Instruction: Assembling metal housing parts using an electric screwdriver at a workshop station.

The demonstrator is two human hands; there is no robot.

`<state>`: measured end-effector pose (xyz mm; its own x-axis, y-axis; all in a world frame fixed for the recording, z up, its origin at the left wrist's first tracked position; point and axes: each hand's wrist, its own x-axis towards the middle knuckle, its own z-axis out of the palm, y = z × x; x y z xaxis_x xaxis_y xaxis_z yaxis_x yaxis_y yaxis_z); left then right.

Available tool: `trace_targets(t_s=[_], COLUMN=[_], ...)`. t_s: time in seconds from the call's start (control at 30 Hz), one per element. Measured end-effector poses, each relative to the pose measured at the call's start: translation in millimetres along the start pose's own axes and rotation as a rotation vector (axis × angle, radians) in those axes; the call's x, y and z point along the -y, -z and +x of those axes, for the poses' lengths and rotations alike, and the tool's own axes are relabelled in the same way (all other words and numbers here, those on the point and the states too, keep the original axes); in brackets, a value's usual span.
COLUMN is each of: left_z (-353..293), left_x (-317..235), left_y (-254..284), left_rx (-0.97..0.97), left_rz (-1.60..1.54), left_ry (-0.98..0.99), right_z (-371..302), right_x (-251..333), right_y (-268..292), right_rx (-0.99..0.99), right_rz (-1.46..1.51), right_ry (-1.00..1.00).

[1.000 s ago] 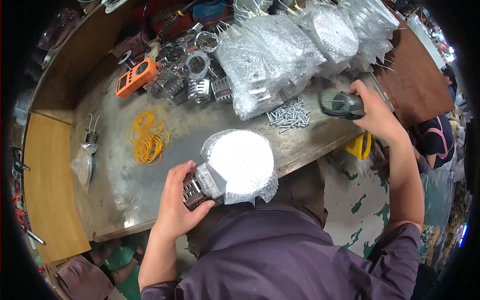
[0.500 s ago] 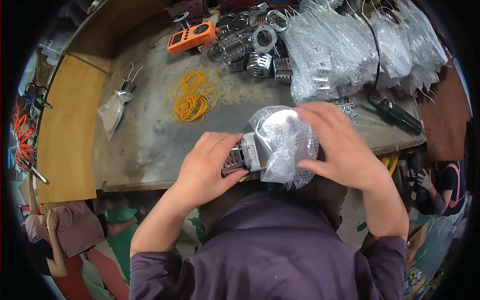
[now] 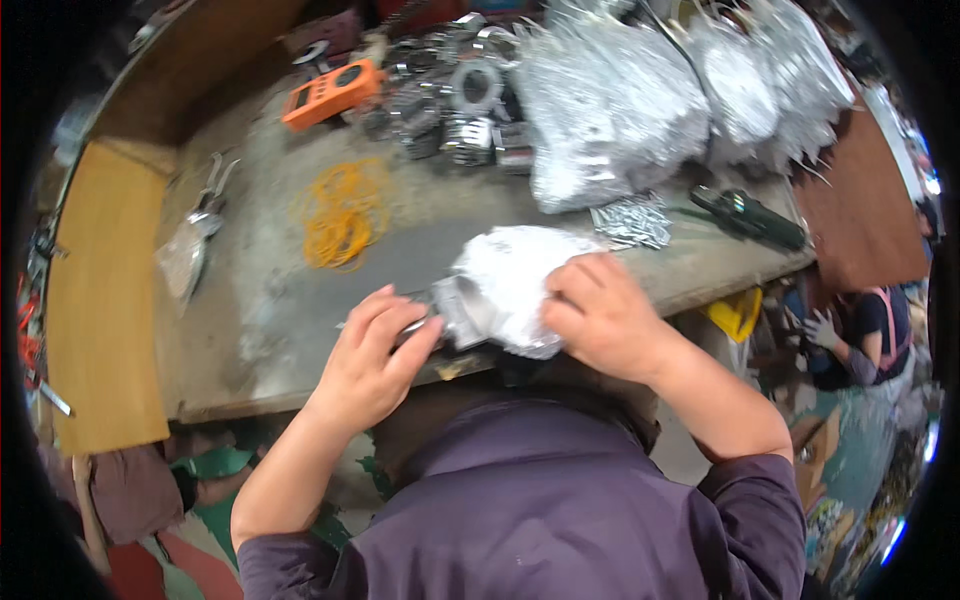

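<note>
Nearest, at the front edge of the grey metal-topped workbench (image 3: 255, 345), the left hand (image 3: 375, 355) is half curled, thumb and fingers bent around the left end of a blurred, silver-grey metal fitting (image 3: 461, 316). The right hand (image 3: 603, 318) is mostly closed, its curled fingers and thumb pinching the right side of a round white piece in clear bubble wrap (image 3: 515, 280), which adjoins the fitting between the hands. Beyond, to the left, lie a tangle of yellow rubber bands (image 3: 345, 220) and a bagged part with wire leads (image 3: 188, 250); to the right, a heap of small silver screws (image 3: 632, 221) beside a dark, elongated hand tool (image 3: 750, 219). Farther back sit an orange box-shaped meter (image 3: 328, 97), a pile of slotted shiny metal housings (image 3: 468, 138) and large bubble-wrapped packs (image 3: 615, 110).
</note>
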<state>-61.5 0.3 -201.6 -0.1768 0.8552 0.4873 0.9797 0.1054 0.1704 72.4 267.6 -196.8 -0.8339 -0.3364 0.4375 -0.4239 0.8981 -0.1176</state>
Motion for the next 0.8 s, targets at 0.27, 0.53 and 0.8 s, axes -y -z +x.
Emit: trace_targets(t_s=[0.27,0.53,0.8], left_z=[3.4,32.4,15.4], left_x=[-23.7,-35.8,-23.8], left_y=[-0.9,-1.2,-8.0], left_rx=[-0.025,-0.053,0.006], left_rz=[-0.144,-0.207,-0.386], left_ry=[0.247,0.265,0.542], right_z=[-37.9,-10.7,11.7], right_x=[-33.6,-45.7,-34.1], right_y=[30.1,33.5,47.3], right_rx=[-0.057,0.247,0.025], right_rz=[0.103,-0.22,0.23], right_ry=[-0.334,-0.198,-0.317])
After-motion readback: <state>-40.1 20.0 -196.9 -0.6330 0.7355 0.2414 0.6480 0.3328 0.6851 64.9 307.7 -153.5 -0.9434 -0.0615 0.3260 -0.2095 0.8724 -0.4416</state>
